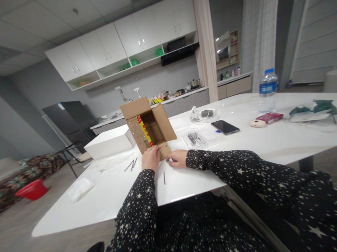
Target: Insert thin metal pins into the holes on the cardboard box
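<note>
The white tabletop carries everything here, its near edge running in front of the person's star-patterned sleeves. A white box lies toward the left edge. Just right of it stands an open cardboard box, tipped on its side so its opening faces the person, flaps spread, with a red and yellow strip showing inside and rows of small studs on its left flap. The left hand rests on the lower flap of the cardboard box, fingers curled down over its edge; whether it pinches the flap or only presses on it cannot be told. The right hand lies just beside it, touching the same flap, fingers loosely bent and lying flat on the tabletop, gripping nothing that shows.

Toward the far right edge stands a water bottle with a blue cap. A crumpled tissue lies near the left corner. A dark phone lies face up past the middle, with a clear bag of small parts between it and the cardboard box. Two nails lie left of the left hand, and a single nail lies near the front edge, between the two sleeves.
</note>
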